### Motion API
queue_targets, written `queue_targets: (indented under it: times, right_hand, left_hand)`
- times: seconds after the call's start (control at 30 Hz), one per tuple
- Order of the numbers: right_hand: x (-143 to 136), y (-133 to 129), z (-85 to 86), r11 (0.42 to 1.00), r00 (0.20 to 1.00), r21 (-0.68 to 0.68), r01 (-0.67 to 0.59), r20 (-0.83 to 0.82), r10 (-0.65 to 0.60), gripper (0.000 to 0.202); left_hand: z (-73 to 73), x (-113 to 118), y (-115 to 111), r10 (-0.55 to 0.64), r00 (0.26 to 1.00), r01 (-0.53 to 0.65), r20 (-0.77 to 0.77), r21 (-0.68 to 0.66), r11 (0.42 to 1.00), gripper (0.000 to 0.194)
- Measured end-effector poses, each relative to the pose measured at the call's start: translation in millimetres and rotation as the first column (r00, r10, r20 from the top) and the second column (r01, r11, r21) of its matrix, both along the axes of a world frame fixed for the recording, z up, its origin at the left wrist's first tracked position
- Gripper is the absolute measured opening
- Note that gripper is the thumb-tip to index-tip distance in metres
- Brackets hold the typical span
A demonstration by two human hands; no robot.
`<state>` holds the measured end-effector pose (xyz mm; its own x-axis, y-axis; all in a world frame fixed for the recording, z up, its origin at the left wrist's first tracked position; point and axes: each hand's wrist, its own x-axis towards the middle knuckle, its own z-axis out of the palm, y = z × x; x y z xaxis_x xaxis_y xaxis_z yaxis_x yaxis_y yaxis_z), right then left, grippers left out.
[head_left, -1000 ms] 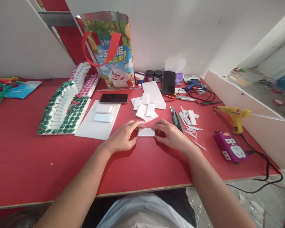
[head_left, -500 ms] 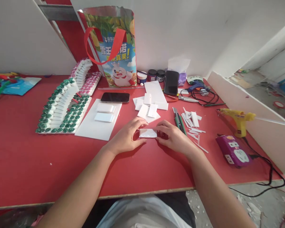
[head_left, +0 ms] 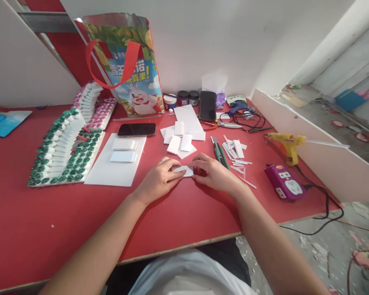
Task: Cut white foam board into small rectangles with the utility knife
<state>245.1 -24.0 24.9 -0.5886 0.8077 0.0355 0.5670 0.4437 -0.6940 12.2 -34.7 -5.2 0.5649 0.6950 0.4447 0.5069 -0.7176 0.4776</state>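
- Biggest thing I've got on the head cam is the red table [head_left: 160, 225], stuff scattered all over it.
- Tall printed bag [head_left: 143, 98] with red handles stands at the back, left of centre.
- White ridged piece with green studs [head_left: 83, 157] sits over on the left.
- White sheet [head_left: 109, 174] lies flat next to it, two small white blocks on top.
- My left hand [head_left: 158, 179] has a narrow pinch on the left end of the small white piece, thumb across it.
- My right hand [head_left: 215, 172] is nearly closed too, fingertips on that piece's right end.
- Purple socket box [head_left: 276, 182] is off to the right, yellow glue gun [head_left: 290, 143] just behind.
- Green cutter [head_left: 220, 152] lies beyond my right hand, near some thin white strips [head_left: 229, 150].
- Small white piece [head_left: 188, 171] is front and centre, between both hands, low over the table.
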Motion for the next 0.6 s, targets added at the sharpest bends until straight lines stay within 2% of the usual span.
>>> queue_targets:
  times: [0.07,0.13,0.2,0.27,0.3,0.37,0.47,0.6]
  right_hand:
    - [4.3,-2.4,7.3,0.998,0.998,-0.019,0.055,0.008,-0.055,0.038]
    - [9.9,-6.8,17.9,0.976,0.974,0.016,0.216,0.071,-0.217,0.039]
    - [15.0,-12.8,28.8,0.905,0.875,0.1,0.414,0.227,-0.426,0.031]
    - [17.8,-19.0,36.0,0.845,0.728,0.17,0.508,0.439,-0.526,0.027]
    - [18.1,-21.6,37.4,0.838,0.668,0.198,0.509,0.523,-0.529,0.028]
    - [16.7,-25.2,36.4,0.853,0.596,0.244,0.462,0.627,-0.502,0.033]
    - [13.0,-25.1,30.1,0.867,0.552,0.327,0.377,0.672,-0.493,0.036]
    - [11.9,-18.2,23.4,0.87,0.497,0.338,0.36,0.72,-0.485,0.031]
  left_hand:
    - [0.5,1.7,-1.5,0.011,1.0,-0.011,0.012,0.014,1.0,0.021]
    - [0.2,4.7,-3.0,0.042,0.999,-0.043,0.02,0.039,0.998,0.02]
    - [-1.1,8.3,-4.2,0.084,0.996,-0.085,0.018,0.077,0.993,0.02]
    - [-2.9,12.0,-5.0,0.126,0.992,-0.127,0.011,0.114,0.985,0.019]
    - [-3.7,13.6,-5.3,0.142,0.99,-0.143,0.01,0.128,0.981,0.019]
    - [-5.1,15.9,-5.8,0.159,0.987,-0.16,0.017,0.147,0.976,0.018]
    - [-6.1,17.2,-6.5,0.159,0.987,-0.162,0.03,0.15,0.975,0.018]
    - [-6.6,16.8,-6.8,0.163,0.986,-0.166,0.031,0.151,0.975,0.019]
